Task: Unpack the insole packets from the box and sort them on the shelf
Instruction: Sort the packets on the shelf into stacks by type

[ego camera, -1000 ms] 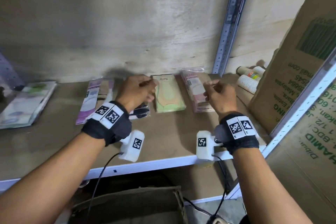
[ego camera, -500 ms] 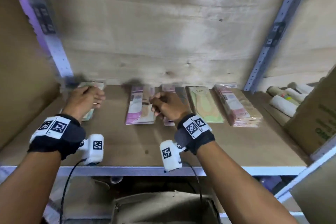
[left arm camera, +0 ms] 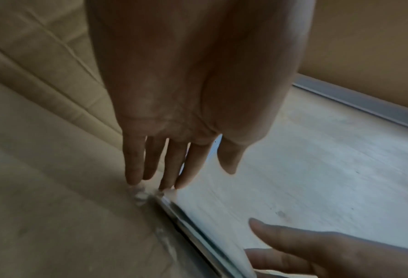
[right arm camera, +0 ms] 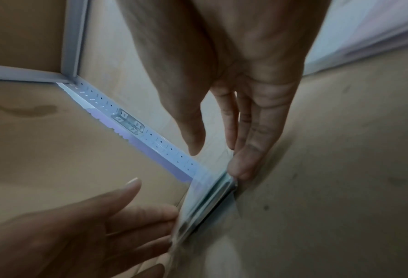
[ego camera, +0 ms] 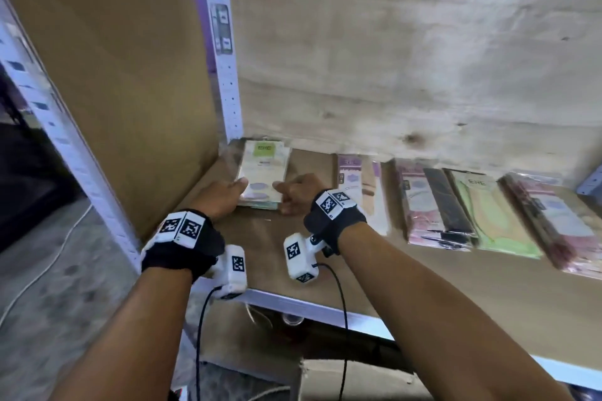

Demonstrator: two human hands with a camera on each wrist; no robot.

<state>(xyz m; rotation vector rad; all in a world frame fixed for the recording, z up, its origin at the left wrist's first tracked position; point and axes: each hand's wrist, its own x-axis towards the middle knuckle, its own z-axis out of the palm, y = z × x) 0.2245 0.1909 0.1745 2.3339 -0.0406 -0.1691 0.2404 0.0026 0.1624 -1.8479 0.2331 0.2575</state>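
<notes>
brown shelf [ego camera: 407, 296] with a white metal front edge, five flat piles of insole packets [ego camera: 264, 177] in a row on it (leftmost tucked into the corner)

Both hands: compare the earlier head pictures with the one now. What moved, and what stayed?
The left hand and right hand moved left along the shelf to the leftmost packet stack, now pressing straight fingers against its sides. The other packet stacks stayed in their row.

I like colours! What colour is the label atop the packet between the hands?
Green label, head view.
</notes>
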